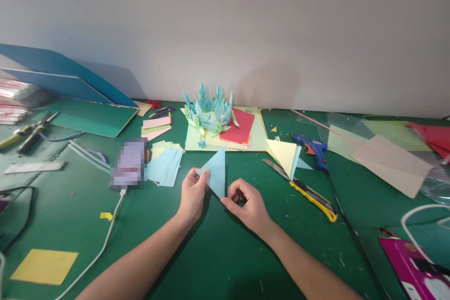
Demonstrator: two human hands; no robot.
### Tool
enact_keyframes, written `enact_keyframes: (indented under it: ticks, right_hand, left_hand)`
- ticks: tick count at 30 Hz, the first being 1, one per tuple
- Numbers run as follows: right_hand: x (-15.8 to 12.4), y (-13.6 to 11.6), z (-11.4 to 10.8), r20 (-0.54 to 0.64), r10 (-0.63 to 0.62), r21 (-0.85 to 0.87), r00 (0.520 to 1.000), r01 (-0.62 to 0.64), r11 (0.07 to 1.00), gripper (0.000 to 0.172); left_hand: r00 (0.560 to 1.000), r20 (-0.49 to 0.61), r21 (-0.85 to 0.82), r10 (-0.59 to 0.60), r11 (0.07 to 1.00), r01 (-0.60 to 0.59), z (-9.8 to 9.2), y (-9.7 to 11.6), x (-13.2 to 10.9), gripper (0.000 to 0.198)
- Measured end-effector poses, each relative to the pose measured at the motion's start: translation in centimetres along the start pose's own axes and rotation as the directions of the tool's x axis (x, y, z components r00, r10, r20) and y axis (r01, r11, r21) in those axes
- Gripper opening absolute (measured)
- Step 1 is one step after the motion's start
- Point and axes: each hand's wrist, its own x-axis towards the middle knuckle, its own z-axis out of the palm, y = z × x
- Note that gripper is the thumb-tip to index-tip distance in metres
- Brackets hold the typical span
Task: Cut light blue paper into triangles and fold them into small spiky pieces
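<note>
Both hands hold a light blue paper folded into a triangle (pixel 217 171) just above the green table (pixel 218 248). My left hand (pixel 192 195) pinches its left corner between thumb and fingers. My right hand (pixel 246 206) pinches its lower tip with curled fingers. Beyond the triangle stands a light blue and green folded-paper crown (pixel 209 111) on a pale green sheet (pixel 197 140), beside a stack of red sheets (pixel 241 126).
A pile of light blue and pink paper slips (pixel 164 165) and a phone (pixel 129 163) on a white cable lie to the left. A yellow folded triangle (pixel 284 154), a yellow utility knife (pixel 309 193) and a blue glue gun (pixel 312 148) lie to the right. Pliers (pixel 30 132) far left.
</note>
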Motion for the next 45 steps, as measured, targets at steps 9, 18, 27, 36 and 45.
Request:
enact_keyframes:
  ticks: [9,18,27,36,45]
  right_hand:
    - [-0.4,0.5,0.6,0.069,0.080,0.115,0.994,-0.087,0.990,0.022]
    - [-0.1,0.2,0.2,0.191,0.149,0.266,0.970,-0.197,0.944,0.025]
    - [-0.2,0.4,-0.3,0.089,0.028,-0.011,0.996,-0.027,1.000,0.030]
    - [-0.3,1.0,0.0,-0.036,-0.119,-0.110,0.992,0.114,0.987,0.036]
    - [-0.3,1.3,0.4,-0.054,-0.080,0.118,0.995,0.086,0.989,0.040]
  left_hand:
    - [1.000,0.022,0.023,-0.009,1.000,0.009,0.2,-0.1,-0.3,0.041]
    - [1.000,-0.017,0.009,0.002,1.000,-0.001,0.1,0.0,-0.2,0.040]
    - [0.999,-0.022,0.036,0.032,0.999,-0.031,0.2,-0.1,-0.6,0.038]
    - [0.981,0.191,0.101,-0.014,0.995,-0.005,0.6,-0.2,-1.6,0.037]
    - [0.912,0.409,0.082,-0.037,0.997,0.004,0.5,-0.1,-1.4,0.042]
